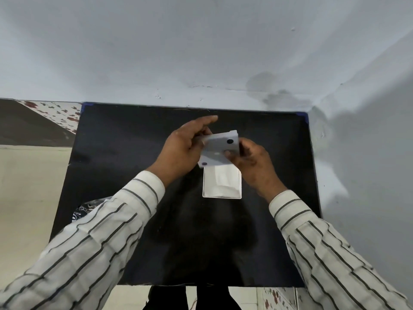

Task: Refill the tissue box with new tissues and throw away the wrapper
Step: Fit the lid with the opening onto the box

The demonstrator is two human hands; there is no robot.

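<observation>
White tissues (223, 177) fill the open tissue box (222, 196), lid (218, 151) off.

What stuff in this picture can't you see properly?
Head view:
- Wrapper: mostly hidden under the left sleeve; its print is too small to read.
- Tissue box: far end covered by the lid that both hands hold.
- Left hand fingertips: hidden behind the lid.

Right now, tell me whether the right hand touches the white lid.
Touching. Head view shows the right hand with fingers pressed on the white lid.
</observation>
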